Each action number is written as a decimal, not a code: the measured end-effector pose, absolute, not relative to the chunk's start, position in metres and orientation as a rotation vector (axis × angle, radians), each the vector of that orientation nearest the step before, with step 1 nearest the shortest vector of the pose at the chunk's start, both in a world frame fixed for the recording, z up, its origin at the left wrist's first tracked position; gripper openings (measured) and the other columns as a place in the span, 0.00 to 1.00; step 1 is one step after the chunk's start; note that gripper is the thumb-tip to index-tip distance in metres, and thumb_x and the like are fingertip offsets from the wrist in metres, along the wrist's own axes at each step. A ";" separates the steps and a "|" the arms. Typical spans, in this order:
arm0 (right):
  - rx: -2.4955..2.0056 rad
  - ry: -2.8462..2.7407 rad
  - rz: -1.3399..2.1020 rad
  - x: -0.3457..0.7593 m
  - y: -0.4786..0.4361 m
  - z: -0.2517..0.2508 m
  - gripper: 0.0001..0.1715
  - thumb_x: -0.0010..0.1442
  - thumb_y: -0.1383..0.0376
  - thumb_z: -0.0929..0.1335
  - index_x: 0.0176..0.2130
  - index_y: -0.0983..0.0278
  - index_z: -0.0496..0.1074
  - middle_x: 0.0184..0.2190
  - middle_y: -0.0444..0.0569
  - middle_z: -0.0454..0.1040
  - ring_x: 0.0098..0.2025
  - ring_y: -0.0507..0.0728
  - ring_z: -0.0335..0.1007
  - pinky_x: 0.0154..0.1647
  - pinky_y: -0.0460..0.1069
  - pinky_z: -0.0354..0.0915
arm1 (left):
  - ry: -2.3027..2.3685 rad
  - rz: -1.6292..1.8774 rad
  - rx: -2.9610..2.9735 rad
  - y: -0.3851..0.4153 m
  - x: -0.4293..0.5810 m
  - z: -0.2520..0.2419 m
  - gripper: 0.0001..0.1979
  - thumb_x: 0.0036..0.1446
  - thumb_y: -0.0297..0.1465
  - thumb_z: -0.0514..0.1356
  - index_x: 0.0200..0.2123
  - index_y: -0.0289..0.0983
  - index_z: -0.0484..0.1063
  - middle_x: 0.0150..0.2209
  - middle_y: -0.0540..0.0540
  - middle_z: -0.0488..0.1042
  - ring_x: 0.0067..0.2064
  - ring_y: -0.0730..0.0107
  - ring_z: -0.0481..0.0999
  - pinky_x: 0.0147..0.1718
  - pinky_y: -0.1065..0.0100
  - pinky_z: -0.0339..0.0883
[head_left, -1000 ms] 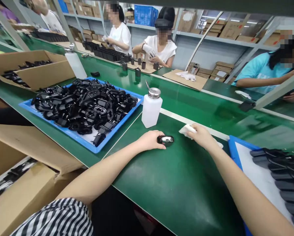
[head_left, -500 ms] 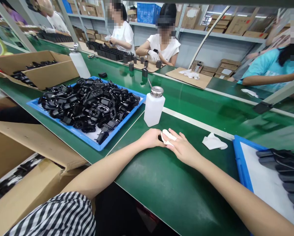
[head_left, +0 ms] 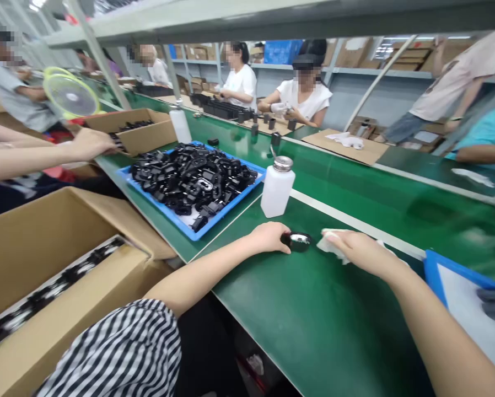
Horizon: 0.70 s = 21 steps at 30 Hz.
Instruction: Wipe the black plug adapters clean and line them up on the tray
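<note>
My left hand (head_left: pixel 270 238) is closed on a black plastic part (head_left: pixel 300 240), whose glossy oval end points right, just above the green bench (head_left: pixel 280 309). To the right, apart from that part, my right hand (head_left: pixel 363 252) pinches a white cloth (head_left: pixel 334 245) that hangs from the fingertips. A white dispenser bottle (head_left: pixel 277 190) with a metal top stands upright behind my left hand. Left of the bottle, a blue tray (head_left: pixel 195 234) holds a heap of similar black parts (head_left: pixel 198 176).
At the right edge stands another blue tray (head_left: pixel 435 275) with dark pieces. Open cardboard boxes (head_left: pixel 107 215) are at the left, and another person's arm (head_left: pixel 53 154) reaches in there. Co-workers (head_left: pixel 307 94) sit across the bench. A second bottle (head_left: pixel 180 125) stands farther back.
My right hand has moved right, away from the black part, with the white cloth in it. The part's oval end now shows. The view has shifted, and another person's arm appears at left.
</note>
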State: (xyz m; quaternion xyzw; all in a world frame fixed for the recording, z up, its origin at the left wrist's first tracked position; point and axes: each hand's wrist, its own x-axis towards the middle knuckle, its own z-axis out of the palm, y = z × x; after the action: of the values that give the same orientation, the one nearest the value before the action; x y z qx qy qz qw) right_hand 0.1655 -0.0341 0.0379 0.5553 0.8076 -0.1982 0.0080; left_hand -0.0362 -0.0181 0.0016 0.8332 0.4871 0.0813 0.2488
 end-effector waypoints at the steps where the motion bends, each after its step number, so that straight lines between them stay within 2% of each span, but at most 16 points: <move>1: 1.862 2.460 -0.584 0.166 -0.032 0.037 0.29 0.56 0.55 0.48 0.45 0.66 0.63 0.44 0.51 0.64 0.46 0.61 0.57 0.45 0.54 0.56 | 1.420 0.200 2.301 -0.025 -0.043 0.008 0.22 0.35 0.37 0.60 0.39 0.39 0.65 0.35 0.49 0.69 0.35 0.68 0.67 0.27 0.73 0.58; 3: 2.029 2.363 -0.461 0.167 -0.027 0.033 0.30 0.55 0.55 0.51 0.51 0.70 0.54 0.45 0.55 0.62 0.46 0.63 0.56 0.44 0.56 0.56 | 1.748 0.213 2.303 -0.041 -0.064 0.023 0.24 0.39 0.34 0.58 0.43 0.39 0.61 0.40 0.47 0.68 0.39 0.64 0.66 0.32 0.70 0.59; 5: 2.084 2.334 -0.326 0.168 -0.023 0.030 0.35 0.53 0.56 0.54 0.54 0.74 0.43 0.46 0.61 0.60 0.48 0.66 0.54 0.43 0.57 0.56 | 2.217 0.271 2.164 -0.056 -0.093 0.035 0.18 0.44 0.31 0.54 0.43 0.37 0.62 0.40 0.43 0.67 0.41 0.60 0.65 0.34 0.66 0.59; 6: 2.079 2.333 -0.292 0.168 -0.022 0.029 0.37 0.53 0.56 0.55 0.55 0.75 0.41 0.46 0.62 0.60 0.47 0.66 0.54 0.42 0.58 0.56 | 2.430 0.281 2.032 -0.062 -0.108 0.038 0.16 0.46 0.30 0.52 0.41 0.35 0.63 0.39 0.41 0.67 0.41 0.59 0.64 0.34 0.65 0.60; 8: 2.037 2.360 -0.304 0.169 -0.021 0.027 0.35 0.53 0.57 0.54 0.54 0.75 0.42 0.44 0.62 0.61 0.47 0.66 0.55 0.41 0.58 0.57 | 2.616 0.244 1.776 -0.070 -0.135 0.040 0.13 0.45 0.29 0.53 0.37 0.33 0.65 0.37 0.39 0.68 0.39 0.57 0.65 0.33 0.63 0.60; 12: 1.999 2.449 -0.343 0.171 -0.021 0.025 0.31 0.53 0.58 0.53 0.52 0.73 0.51 0.40 0.60 0.65 0.45 0.65 0.57 0.39 0.58 0.59 | 2.466 0.366 1.702 -0.070 -0.164 0.030 0.08 0.44 0.28 0.53 0.31 0.35 0.68 0.31 0.44 0.70 0.37 0.58 0.68 0.33 0.63 0.60; 15: 2.075 2.556 -0.259 0.170 -0.022 0.027 0.29 0.51 0.57 0.54 0.49 0.70 0.56 0.37 0.58 0.67 0.43 0.65 0.60 0.37 0.58 0.60 | 2.476 0.672 1.644 -0.071 -0.164 0.026 0.08 0.44 0.27 0.53 0.30 0.35 0.69 0.30 0.44 0.70 0.37 0.58 0.68 0.35 0.61 0.59; 17: 2.149 2.643 -0.258 0.166 -0.026 0.030 0.27 0.50 0.56 0.55 0.46 0.68 0.60 0.38 0.57 0.67 0.41 0.65 0.61 0.36 0.58 0.60 | 2.330 0.985 1.566 -0.073 -0.156 0.027 0.08 0.44 0.29 0.53 0.29 0.34 0.68 0.29 0.45 0.70 0.35 0.62 0.69 0.35 0.63 0.59; 19: 2.195 2.718 -0.436 0.158 -0.033 0.034 0.26 0.49 0.56 0.56 0.44 0.66 0.61 0.39 0.55 0.67 0.38 0.63 0.63 0.35 0.56 0.61 | 1.991 1.280 1.431 -0.073 -0.142 0.026 0.09 0.41 0.31 0.55 0.29 0.34 0.67 0.28 0.47 0.69 0.31 0.68 0.69 0.32 0.67 0.61; 21: 2.166 2.779 -0.782 0.147 -0.042 0.037 0.25 0.49 0.55 0.57 0.43 0.64 0.62 0.39 0.53 0.67 0.36 0.60 0.65 0.35 0.54 0.61 | 1.582 1.401 1.261 -0.070 -0.123 0.024 0.11 0.38 0.33 0.57 0.28 0.34 0.65 0.26 0.49 0.69 0.28 0.72 0.69 0.27 0.71 0.62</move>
State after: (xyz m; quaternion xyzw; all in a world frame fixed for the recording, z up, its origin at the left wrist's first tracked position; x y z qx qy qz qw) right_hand 0.1468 -0.0422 0.0375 0.5838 0.7490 -0.2107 -0.2317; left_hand -0.1228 -0.0700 0.0237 0.4829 0.6061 0.5367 0.3337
